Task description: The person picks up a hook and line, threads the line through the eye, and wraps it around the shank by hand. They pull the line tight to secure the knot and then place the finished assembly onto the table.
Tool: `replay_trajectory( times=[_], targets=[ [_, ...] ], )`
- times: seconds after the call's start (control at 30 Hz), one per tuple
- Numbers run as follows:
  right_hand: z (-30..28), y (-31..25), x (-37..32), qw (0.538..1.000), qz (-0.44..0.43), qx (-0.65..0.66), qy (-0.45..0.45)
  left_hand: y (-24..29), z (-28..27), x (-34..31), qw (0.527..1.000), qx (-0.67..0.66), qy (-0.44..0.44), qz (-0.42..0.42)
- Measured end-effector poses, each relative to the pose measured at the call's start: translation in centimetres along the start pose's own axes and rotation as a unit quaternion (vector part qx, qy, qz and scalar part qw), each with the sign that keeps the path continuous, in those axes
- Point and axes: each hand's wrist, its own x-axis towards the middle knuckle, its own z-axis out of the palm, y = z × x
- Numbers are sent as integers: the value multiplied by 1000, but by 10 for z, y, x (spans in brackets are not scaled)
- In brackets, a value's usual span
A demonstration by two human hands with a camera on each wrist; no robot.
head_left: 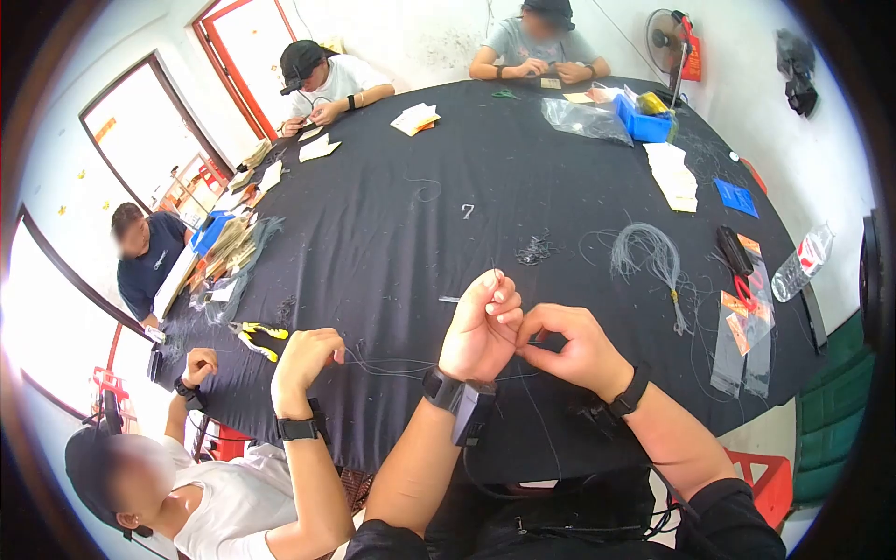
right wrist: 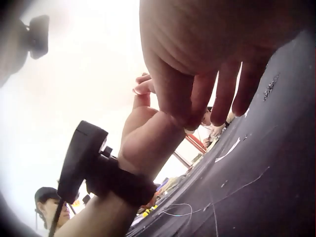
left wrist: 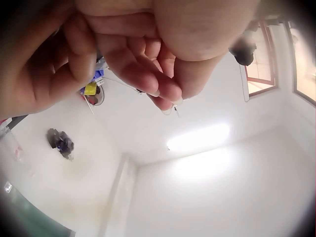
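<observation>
My left hand [head_left: 479, 329] is raised over the black table, palm turned up, with a tiny dark hook-like piece [left wrist: 177, 111] pinched between thumb and fingertips. Beside its palm, my right hand [head_left: 577, 347] brings thumb and index finger together on a thin clear line [left wrist: 121, 85]. In the right wrist view the other fingers of the right hand [right wrist: 217, 54] extend downward, and its fingertips are close to the left hand [right wrist: 150, 138]. Loose line [head_left: 397, 366] trails leftward below the hands. The exact grip on the line is partly hidden.
Dark small pieces [head_left: 535, 249] lie in a pile ahead, with a coiled line bundle [head_left: 658, 257] to the right. Yellow pliers [head_left: 259, 340] rest at left near a neighbour's hand [head_left: 308, 359]. A bottle [head_left: 803, 263] stands at right; other people sit around the table.
</observation>
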Motion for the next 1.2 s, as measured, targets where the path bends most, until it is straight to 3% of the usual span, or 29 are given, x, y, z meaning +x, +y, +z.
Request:
replay_trajectory(
  times=[0.07,0.17,0.27,0.4,0.6,0.9,1.0,1.1,1.2],
  targets=[
    [0,-1,-3,994,78,70,-17,1,-1,1,1000,0,11,6],
    [-6,-7,-2,986,96,124,-54,3,-4,2,1000,-3,22,16],
    [-32,-16,-1,947,74,295,-105,7,-4,5,988,94,95,81],
    [-50,-6,-6,943,-41,326,-47,10,-17,7,983,114,115,92],
    [-72,6,-1,907,-116,404,19,8,-21,9,975,133,132,117],
    [-96,1,2,921,-113,334,168,7,-21,8,955,220,151,130],
    [-98,6,-3,968,-89,196,132,6,-15,8,929,331,99,136],
    [-88,-2,-6,988,10,143,55,4,-1,6,866,478,-11,144],
    [-76,-10,-4,991,70,110,-25,-1,6,2,870,470,-87,125]
  ],
)
